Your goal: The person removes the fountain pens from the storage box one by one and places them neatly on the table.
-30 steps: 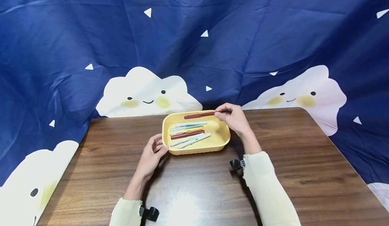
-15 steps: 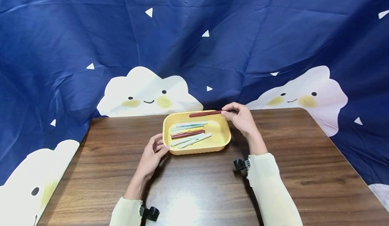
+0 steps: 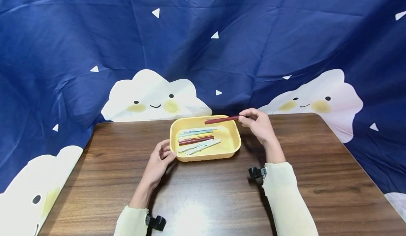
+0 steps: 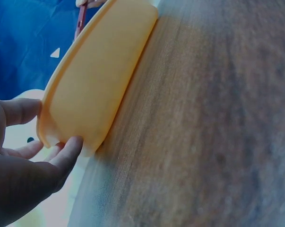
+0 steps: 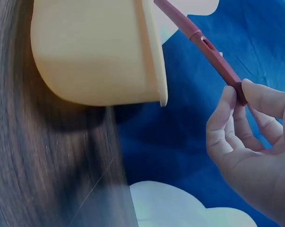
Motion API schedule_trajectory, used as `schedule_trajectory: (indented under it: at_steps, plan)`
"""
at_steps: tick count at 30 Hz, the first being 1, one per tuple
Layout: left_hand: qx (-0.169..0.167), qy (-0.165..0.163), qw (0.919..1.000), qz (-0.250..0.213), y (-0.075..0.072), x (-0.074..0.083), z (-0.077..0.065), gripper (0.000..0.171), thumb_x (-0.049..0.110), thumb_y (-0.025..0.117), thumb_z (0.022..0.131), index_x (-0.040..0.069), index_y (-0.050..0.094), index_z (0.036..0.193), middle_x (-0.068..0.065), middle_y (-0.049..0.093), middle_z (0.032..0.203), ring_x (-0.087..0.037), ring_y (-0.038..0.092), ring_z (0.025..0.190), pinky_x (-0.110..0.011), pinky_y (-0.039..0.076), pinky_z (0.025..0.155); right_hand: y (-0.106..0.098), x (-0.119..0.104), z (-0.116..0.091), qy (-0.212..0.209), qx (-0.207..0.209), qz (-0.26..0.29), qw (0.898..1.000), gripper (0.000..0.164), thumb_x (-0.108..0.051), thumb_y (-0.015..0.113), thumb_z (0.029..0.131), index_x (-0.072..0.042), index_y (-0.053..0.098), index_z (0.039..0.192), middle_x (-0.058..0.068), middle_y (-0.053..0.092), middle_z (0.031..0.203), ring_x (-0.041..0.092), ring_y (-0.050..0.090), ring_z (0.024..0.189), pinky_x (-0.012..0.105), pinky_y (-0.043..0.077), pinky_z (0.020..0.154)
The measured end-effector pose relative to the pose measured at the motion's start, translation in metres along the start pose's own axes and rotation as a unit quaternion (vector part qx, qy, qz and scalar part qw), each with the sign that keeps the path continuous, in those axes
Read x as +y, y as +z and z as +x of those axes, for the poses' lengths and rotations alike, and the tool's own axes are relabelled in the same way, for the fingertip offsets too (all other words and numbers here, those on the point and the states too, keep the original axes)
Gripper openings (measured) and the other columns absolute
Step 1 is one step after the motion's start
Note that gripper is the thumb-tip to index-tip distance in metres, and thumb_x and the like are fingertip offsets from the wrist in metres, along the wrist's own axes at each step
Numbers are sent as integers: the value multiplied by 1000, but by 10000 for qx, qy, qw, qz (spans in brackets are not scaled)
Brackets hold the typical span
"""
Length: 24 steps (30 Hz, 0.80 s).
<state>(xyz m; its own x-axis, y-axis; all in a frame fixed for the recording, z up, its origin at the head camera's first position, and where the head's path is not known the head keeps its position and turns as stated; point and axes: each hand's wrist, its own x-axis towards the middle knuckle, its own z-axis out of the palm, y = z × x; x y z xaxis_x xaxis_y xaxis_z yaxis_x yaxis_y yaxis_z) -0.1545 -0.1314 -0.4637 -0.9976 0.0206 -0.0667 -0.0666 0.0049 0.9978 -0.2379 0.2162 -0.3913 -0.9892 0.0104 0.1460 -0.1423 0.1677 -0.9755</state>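
A dark red pen (image 3: 221, 119) is pinched by its right end in the right hand (image 3: 259, 126), its long axis pointed leftward over the far right corner of the yellow tray (image 3: 227, 139), whose left end is held by the more distant left hand (image 3: 159, 159).

no readable text, label, brand, number or sign, neither on the held dark red pen (image 3: 222, 119) nor on the pens (image 3: 196, 140) inside the yellow tray (image 3: 227, 139), the black wrist cameras (image 3: 156, 223) or the blue cloth (image 3: 196, 49)
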Motion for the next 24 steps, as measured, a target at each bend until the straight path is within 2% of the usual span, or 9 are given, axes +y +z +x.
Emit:
schedule_trajectory:
  at_steps: [8,15,24]
  plan:
    - [6,5,10000,23,0,0,0,57,-1,66,95,1,42,147,-23,52,135,-27,53,114,-20,49,87,-12,5,-2,-50,48,157,9999,27,5,67,93,20,59,114,10,70,90,7,66,77,25,58,72]
    - [15,-10,10000,-19,-1,-1,0,58,-2,66,95,2,42,147,-22,53,134,-28,54,114,-20,50,87,-22,9,-3,-111,146,261,9995,26,6,66,94,21,58,112,-2,67,86,7,66,75,26,59,72]
    - [1,3,10000,-16,-1,-1,0,58,-2,66,95,0,41,147,-24,53,135,-29,54,116,-20,50,88,-35,13,-6,24,212,320,9993,27,3,66,95,20,58,115,-3,68,90,8,68,80,24,58,72]
